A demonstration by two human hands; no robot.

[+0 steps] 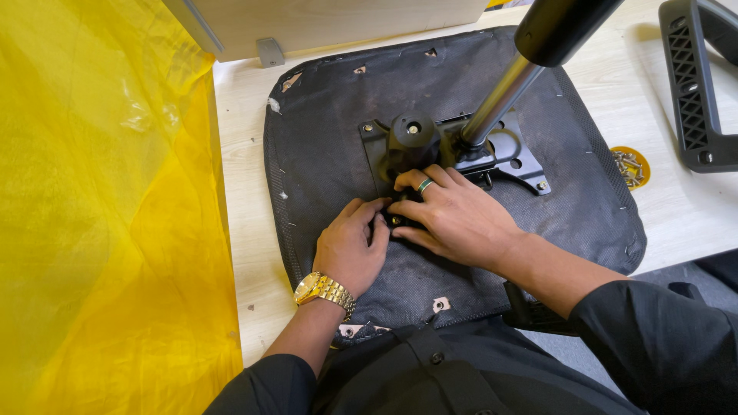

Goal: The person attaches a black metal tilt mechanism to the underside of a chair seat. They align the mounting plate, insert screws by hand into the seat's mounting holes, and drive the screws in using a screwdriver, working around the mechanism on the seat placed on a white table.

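**Sam:** What is closest to us?

**Mia:** The left hand [350, 246], with a gold watch [323, 290] on the wrist. Its fingers curl in on a small shiny bit [394, 220]. It may be a bolt, but it is too small to be sure. I cannot tell if the fingers are pinching it or only touching it.

**Sam:** And the right hand [453, 219]?

**Mia:** It lies at three o'clock from the left hand. It is flat with its fingers stretched out, pressing down and gripping nothing. One finger has a green ring [425, 184].

**Sam:** Where is the shiny bit?

**Mia:** Between both sets of fingertips, at the six o'clock edge of the black metal plate [523, 154]. The plate is in the middle of the upside-down chair seat [338, 146].

**Sam:** What is going on?

**Mia:** I think the bit is being fitted at the plate's near edge. That job needs slow, steady fingertips, with the plate held still.

**Sam:** What is farther away?

**Mia:** A pole [500, 100] leans up from the plate toward one o'clock. A yellow dish of screws [630, 167] sits on the table [238, 192] at three o'clock. A black armrest [692, 92] is at two o'clock, and a yellow plastic sheet [92, 215] is at nine.
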